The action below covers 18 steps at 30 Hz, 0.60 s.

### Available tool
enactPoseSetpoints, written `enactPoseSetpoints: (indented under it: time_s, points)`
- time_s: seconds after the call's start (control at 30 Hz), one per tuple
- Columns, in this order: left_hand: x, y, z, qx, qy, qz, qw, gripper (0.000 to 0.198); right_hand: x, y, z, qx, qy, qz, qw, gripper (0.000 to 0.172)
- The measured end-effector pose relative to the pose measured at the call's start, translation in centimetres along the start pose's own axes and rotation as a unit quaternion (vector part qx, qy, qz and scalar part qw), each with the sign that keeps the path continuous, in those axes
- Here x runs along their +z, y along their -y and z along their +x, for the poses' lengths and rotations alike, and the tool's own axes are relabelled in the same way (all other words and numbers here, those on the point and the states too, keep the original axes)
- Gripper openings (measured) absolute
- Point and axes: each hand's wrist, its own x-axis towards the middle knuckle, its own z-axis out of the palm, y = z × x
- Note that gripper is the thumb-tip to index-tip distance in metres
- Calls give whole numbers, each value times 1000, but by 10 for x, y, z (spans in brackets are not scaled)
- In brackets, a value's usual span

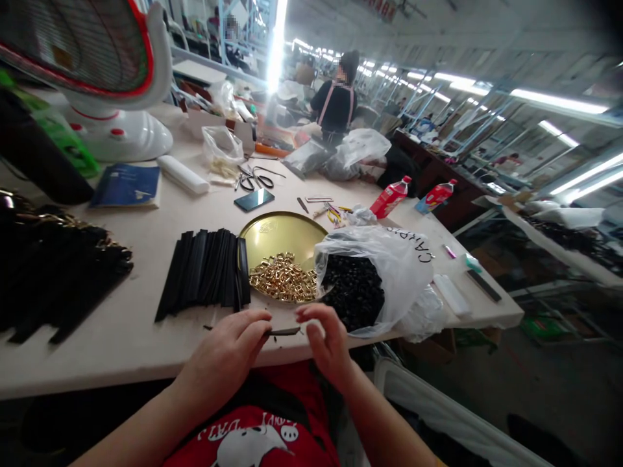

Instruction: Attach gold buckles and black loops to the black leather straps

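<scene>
My left hand [236, 340] is closed on a narrow black strap [286, 331], whose free end sticks out to the right above the table's front edge. My right hand [328, 340] is just past that end, fingers curved and thumb apart from the index finger; I see nothing between them. Beyond the hands, a round gold tray [287, 227] carries a heap of small gold metal buckles [283, 279]. Left of it lies a row of black straps [202, 269]. To its right, a clear plastic bag [403, 259] lies open with many small black pieces [355, 288] in it.
Finished-looking black straps with gold fittings [58, 272] are piled at far left. Behind are a fan [117, 133], a blue booklet [125, 185], a phone [254, 200], scissors [256, 180] and red-labelled bottles [390, 196]. A person [335, 97] stands farther back.
</scene>
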Motion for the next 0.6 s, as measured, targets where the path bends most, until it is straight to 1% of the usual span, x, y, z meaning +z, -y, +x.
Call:
enactPoseSetpoints:
  time_s: [0.03, 0.07, 0.1, 0.13, 0.17, 0.23, 0.33, 0.4, 0.47, 0.6]
  points:
    - [4, 1, 0, -7, 15, -16, 1000, 26, -13, -16, 10, 33, -30, -67, 997, 15]
    - [7, 2, 1, -20, 37, -32, 999, 28, -26, -33, 22, 71, -41, -148, 986, 15]
    - [10, 3, 1, -38, 62, -46, 996, 29, -39, -51, 34, 106, -26, -235, 966, 16]
    - [12, 3, 2, -62, 88, -63, 992, 30, -51, -69, 46, 138, 18, -319, 938, 19]
    - [12, 3, 3, -91, 115, -83, 986, 31, -61, -85, 56, 167, 81, -389, 902, 21]
    - [11, 0, 6, -150, 163, -130, 966, 30, -73, -111, 71, 190, 124, -414, 881, 18]
    - [7, -4, 10, -208, 206, -202, 935, 30, -78, -132, 78, 205, 156, -420, 870, 11]
    - [8, -4, 10, -233, 214, -238, 918, 30, -76, -138, 79, 209, 167, -420, 867, 7]
    - [11, -3, 10, -249, 215, -259, 908, 30, -77, -139, 78, 210, 169, -413, 870, 5]
    - [14, -3, 9, -259, 211, -271, 903, 28, -82, -130, 76, 207, 147, -384, 888, 4]
